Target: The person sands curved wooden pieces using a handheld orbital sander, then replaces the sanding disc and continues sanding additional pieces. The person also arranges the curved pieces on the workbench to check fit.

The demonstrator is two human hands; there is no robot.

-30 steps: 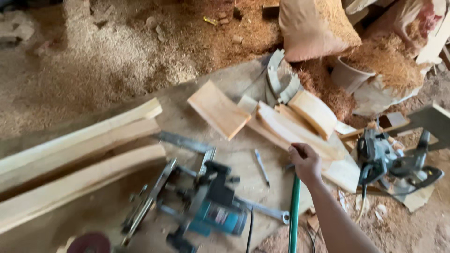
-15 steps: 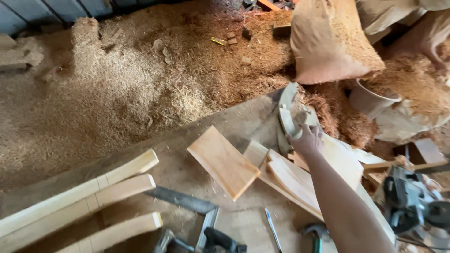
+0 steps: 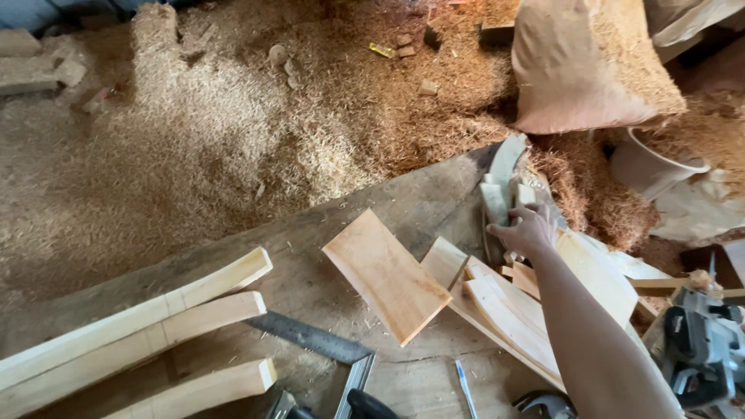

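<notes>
My right hand (image 3: pixel 526 230) reaches across the workbench (image 3: pixel 403 203) to a bundle of thin pale curved wood strips (image 3: pixel 500 186) at the bench's far edge, and its fingers rest on them; whether it grips them is unclear. Just under my forearm lies a pile of curved wooden boards (image 3: pixel 508 310). A flat light-brown board (image 3: pixel 386 273) lies to the left of the hand. My left hand is out of sight.
Three long pale wood bars (image 3: pixel 147 326) lie at the bench's left. A steel square (image 3: pixel 326 345) and a pen (image 3: pixel 466 380) lie near the front edge, a power tool (image 3: pixel 702 349) at right. Sawdust (image 3: pixel 233 132) covers the floor beyond, with a sack (image 3: pixel 582 70) and a bucket (image 3: pixel 652 167).
My right hand left the green-handled tool near the front and reached forward to the curved strips at the far edge. The view has tilted up toward the sawdust floor.
</notes>
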